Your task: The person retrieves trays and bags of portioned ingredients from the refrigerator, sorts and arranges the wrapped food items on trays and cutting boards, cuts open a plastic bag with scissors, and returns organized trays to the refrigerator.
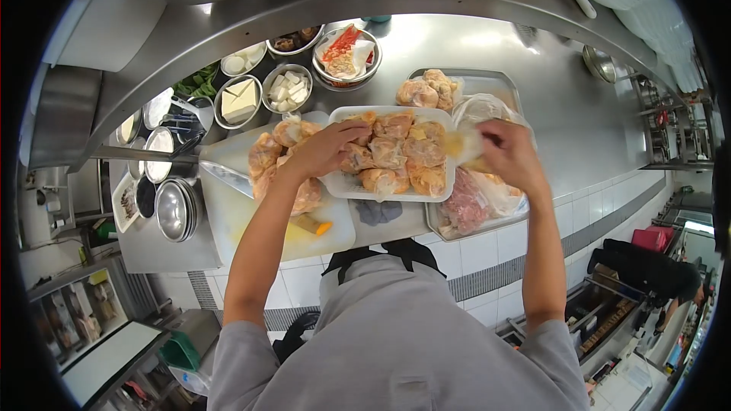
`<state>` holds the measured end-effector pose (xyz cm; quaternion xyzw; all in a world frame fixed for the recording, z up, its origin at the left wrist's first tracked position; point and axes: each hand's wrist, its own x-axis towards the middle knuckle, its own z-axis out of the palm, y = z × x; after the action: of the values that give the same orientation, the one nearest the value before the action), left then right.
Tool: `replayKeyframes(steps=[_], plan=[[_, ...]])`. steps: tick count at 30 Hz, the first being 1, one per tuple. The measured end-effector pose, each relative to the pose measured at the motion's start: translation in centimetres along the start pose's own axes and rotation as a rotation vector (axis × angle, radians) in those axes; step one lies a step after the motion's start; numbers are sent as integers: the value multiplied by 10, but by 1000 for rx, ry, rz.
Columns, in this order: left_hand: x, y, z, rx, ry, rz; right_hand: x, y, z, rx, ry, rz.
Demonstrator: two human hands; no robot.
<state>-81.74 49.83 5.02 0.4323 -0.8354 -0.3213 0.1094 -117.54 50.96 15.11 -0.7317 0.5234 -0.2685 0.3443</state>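
Note:
A white plastic tray (343, 187) holds several plastic-wrapped portions of pale orange meat (389, 150). My left hand (327, 150) is over the tray's left side, its fingertips at the portions; what they grip, if anything, is hidden. At the right end, my right hand (506, 154) is closed on a blurred clear plastic bag (461, 144) with something yellowish inside. More bagged portions (265, 156) lie left of the tray on a white cutting board (335, 234). Behind and right, a metal tray (512, 85) bears bagged portions (417, 93) and a bag of pink meat (463, 204).
Bowls of tofu (239, 100), white cubes (287, 91) and red-and-white food (349, 53) stand at the back left. Stacked metal bowls (173, 210) are left of the board, near an orange-handled knife (311, 225). A metal shelf edge (304, 1) arches overhead. Another person (662, 274) is far right.

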Motion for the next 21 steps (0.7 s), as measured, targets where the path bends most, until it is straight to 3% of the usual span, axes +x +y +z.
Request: replayKeyframes(steps=[3, 5, 7, 9, 11, 14, 16, 18, 21], plan=[[-1, 0, 2, -2, 39, 17, 34, -34, 59, -140, -247, -207], [-3, -1, -1, -41, 49, 24, 47, -28, 127, -109, -201, -422], [-5, -2, -1, -80, 58, 32, 55, -34, 180, -320, -393, -212], [-8, -4, 2, -220, 95, -1, 46, -25, 224, -408, -360, -169], [-15, -1, 2, -133, 133, 1, 32, -29, 225, -501, -326, -120], [-35, 29, -4, -97, 190, -42, 10, -31, 201, -250, -159, -163], [-46, 40, 2, -145, 200, -75, 2, -16, 199, -417, -126, -402], [-54, 37, 21, 337, 31, -73, 5, -12, 204, -426, -191, -313], [-54, 39, 47, 442, 60, -116, 9, -17, 209, -463, -254, -210]])
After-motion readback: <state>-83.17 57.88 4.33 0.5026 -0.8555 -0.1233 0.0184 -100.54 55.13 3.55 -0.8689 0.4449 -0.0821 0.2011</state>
